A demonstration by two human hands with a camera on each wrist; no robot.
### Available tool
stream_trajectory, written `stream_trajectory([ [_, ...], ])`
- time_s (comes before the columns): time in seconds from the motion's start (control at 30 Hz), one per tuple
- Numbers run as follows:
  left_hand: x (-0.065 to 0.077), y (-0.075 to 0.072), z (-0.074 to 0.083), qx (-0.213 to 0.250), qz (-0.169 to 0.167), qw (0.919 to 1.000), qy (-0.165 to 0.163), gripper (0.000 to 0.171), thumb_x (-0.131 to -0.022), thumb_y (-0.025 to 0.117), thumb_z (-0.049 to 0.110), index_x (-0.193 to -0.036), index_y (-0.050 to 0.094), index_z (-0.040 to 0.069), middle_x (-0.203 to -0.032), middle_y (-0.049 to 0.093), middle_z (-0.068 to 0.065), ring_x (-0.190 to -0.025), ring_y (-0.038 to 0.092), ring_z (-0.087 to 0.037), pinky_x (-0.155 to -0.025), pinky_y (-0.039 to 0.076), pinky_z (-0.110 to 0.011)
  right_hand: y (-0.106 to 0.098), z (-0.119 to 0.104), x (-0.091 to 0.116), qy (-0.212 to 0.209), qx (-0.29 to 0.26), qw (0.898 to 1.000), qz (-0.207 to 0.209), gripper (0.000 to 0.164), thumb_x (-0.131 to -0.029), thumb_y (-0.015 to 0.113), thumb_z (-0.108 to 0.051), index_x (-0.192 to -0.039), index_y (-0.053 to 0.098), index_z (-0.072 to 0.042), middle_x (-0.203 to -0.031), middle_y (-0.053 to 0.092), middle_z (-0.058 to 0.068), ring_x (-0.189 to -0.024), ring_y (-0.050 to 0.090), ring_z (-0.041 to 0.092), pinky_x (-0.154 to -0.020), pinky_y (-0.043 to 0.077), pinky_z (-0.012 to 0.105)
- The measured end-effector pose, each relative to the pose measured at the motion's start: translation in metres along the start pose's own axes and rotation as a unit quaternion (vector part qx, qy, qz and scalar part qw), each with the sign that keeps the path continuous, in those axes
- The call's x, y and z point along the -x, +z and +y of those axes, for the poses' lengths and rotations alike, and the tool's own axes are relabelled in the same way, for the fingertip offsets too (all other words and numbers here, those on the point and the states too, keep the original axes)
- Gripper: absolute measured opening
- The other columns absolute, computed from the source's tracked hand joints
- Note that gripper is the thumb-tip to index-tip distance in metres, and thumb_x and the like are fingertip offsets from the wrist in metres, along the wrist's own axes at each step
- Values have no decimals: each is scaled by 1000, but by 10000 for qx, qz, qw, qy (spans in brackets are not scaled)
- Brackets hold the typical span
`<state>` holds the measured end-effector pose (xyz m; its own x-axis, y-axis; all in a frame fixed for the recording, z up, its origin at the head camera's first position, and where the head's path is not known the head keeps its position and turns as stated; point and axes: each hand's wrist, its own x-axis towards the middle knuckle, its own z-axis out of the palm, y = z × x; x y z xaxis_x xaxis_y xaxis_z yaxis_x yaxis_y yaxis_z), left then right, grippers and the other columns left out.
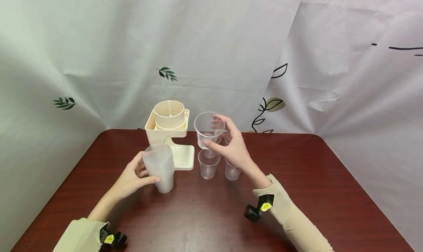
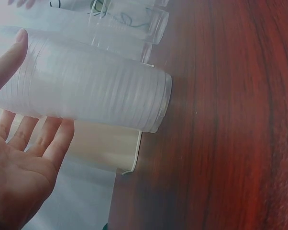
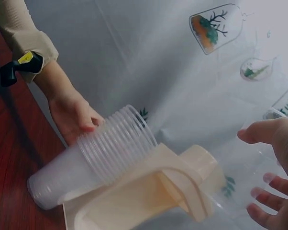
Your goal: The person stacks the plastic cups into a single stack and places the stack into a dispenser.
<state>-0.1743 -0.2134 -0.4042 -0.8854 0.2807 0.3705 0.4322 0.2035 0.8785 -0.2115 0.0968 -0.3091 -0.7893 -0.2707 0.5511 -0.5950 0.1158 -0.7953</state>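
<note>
My left hand (image 1: 130, 178) grips a stack of nested clear plastic cups (image 1: 161, 167), thumb on the near side and fingers on the other; the left wrist view shows the stack (image 2: 96, 81) lengthwise. In my right hand (image 1: 235, 147) is a single clear plastic cup (image 1: 202, 132), held between thumb and fingers, its rim upward. It hangs above several clear cups standing on the table, among them a front left cup (image 1: 208, 168) and a front right cup (image 1: 232, 172). My right hand and the held cup partly hide the cups behind.
A cream-coloured holder (image 1: 155, 134) with a round open tube (image 1: 169, 116) and a flat base (image 1: 184, 157) stands behind the stack. Everything rests on a dark red wooden table (image 1: 198, 215). A pale printed cloth (image 1: 214, 43) hangs behind the table.
</note>
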Motion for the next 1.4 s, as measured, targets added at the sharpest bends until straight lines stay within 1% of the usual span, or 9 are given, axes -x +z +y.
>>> stream_trajectory([
  [0.17,0,1,0,0,24,10000,13,69,-74,76,-8,-131,40,3,-119,55,15,-105,59,2,-83,53,-17,6,-4,-2,1,-29,10000,-77,71,-76,79,-3,-137,46,-16,-129,56,7,-122,53,18,-100,48,38],
  [0.5,0,1,-1,42,51,10000,64,69,-73,76,-9,-130,40,3,-118,55,16,-105,59,3,-83,53,-17,21,-10,-6,-149,-307,9992,-218,71,-74,78,2,-136,46,-8,-126,55,13,-120,54,21,-99,49,35],
  [0.73,0,1,-3,82,47,9999,78,70,-73,76,-9,-131,40,3,-119,56,16,-105,59,2,-83,53,-17,29,-13,-9,-146,-329,9988,-322,71,-75,78,0,-137,46,-13,-126,55,9,-120,54,19,-101,48,31],
  [0.87,0,0,-3,68,28,10000,54,70,-73,76,-8,-132,39,4,-119,55,15,-105,59,2,-83,53,-17,34,-15,-10,-108,-393,9984,-391,72,-75,78,0,-138,45,-12,-126,55,10,-119,56,22,-100,48,29],
  [1.0,0,0,-3,74,15,10000,48,70,-74,76,-8,-132,39,4,-119,55,15,-105,59,2,-83,53,-17,39,-17,-11,-143,-565,9971,-482,72,-75,77,2,-138,44,-8,-127,54,16,-117,57,25,-100,49,31],
  [1.13,0,0,-3,103,4,9999,52,70,-74,76,-8,-131,39,4,-119,56,15,-105,60,2,-83,53,-18,45,-20,-12,-272,-693,9957,-554,72,-75,77,3,-138,43,-6,-128,53,21,-120,55,28,-100,49,41],
  [1.23,0,0,-3,118,-1,9999,43,70,-74,76,-9,-131,39,5,-119,56,15,-105,60,1,-83,53,-18,50,-21,-14,-339,-690,9952,-604,72,-75,77,2,-138,43,-5,-128,53,21,-121,55,27,-99,48,46],
  [1.3,0,0,-3,124,-6,9999,37,70,-74,76,-8,-132,39,5,-119,56,15,-105,60,2,-83,53,-17,52,-21,-14,-352,-654,9952,-641,72,-75,77,2,-138,43,-5,-128,53,21,-120,55,24,-99,49,44],
  [1.4,0,0,-2,144,-20,9999,42,70,-74,76,-8,-132,39,5,-120,55,15,-106,59,2,-84,53,-17,56,-22,-15,-332,-656,9949,-696,72,-76,77,1,-138,42,-6,-129,53,20,-120,55,21,-99,50,37],
])
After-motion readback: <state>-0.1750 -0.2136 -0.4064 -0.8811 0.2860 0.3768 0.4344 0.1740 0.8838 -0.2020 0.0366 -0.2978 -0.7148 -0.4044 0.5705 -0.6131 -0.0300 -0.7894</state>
